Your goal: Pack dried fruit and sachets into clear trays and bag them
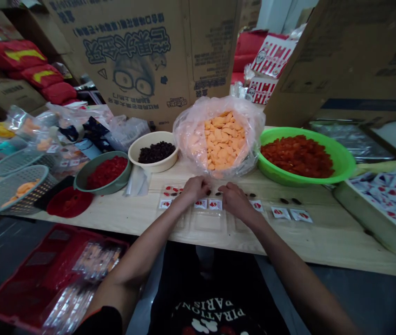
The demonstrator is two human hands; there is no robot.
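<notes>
My left hand [196, 188] rests on the pale wooden table [323, 237], fingers curled down beside a small white sachet with red print [201, 204]. My right hand [236, 200] is close by, its fingers bent over the tabletop near a dark dried piece [252, 195]. Several more sachets and dark pieces lie in a loose row along the table. Behind my hands stands a clear bag of orange pieces [224, 139]. Whether either hand pinches anything is hidden by the fingers.
A cream bowl of dark berries [152, 142], a grey-green bowl of red pieces [105, 174] and a green basin of red pieces [340, 160] line the back. Grey baskets sit left, a sachet tray right, a red crate below the table edge.
</notes>
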